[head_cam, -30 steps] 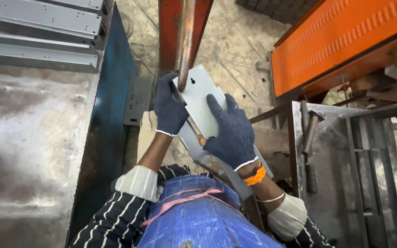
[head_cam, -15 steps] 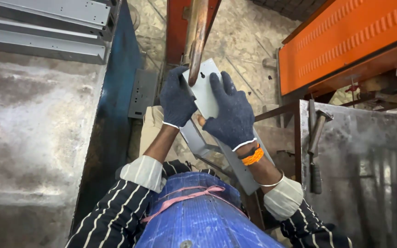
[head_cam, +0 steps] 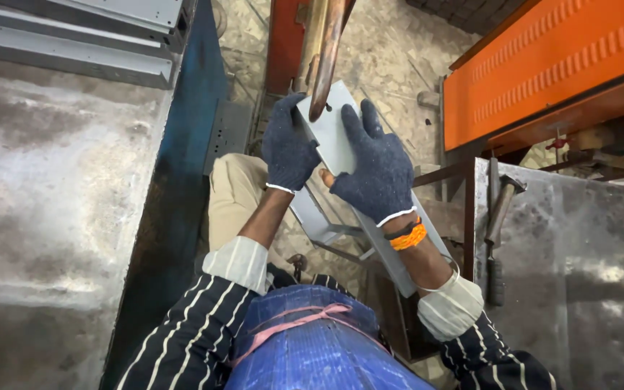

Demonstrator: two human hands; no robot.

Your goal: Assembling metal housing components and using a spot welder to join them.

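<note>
Gripping a grey metal bracket (head_cam: pixel 337 133) from both sides, the gloved left hand (head_cam: pixel 288 148) and right hand (head_cam: pixel 377 170) pinch it under a copper rod (head_cam: pixel 324 58). Beside them, a steel table (head_cam: pixel 37 217), orange machine (head_cam: pixel 543 65) and hammer (head_cam: pixel 498 231).

Both arms stretched forward and down, forearms bare between rolled pale cuffs and dark knitted gloves. Left hand (head_cam: pixel 288 148) raised, back toward the camera, fingers (head_cam: pixel 280 114) curled closed in a grip at the left. Right hand (head_cam: pixel 378 170) just beside it, palm down, fingers (head_cam: pixel 361 124) spread and pointing forward, one bare fingertip poking through the glove at the thumb side. Orange and dark bands around the right wrist. Hands close together, nearly touching.
</note>
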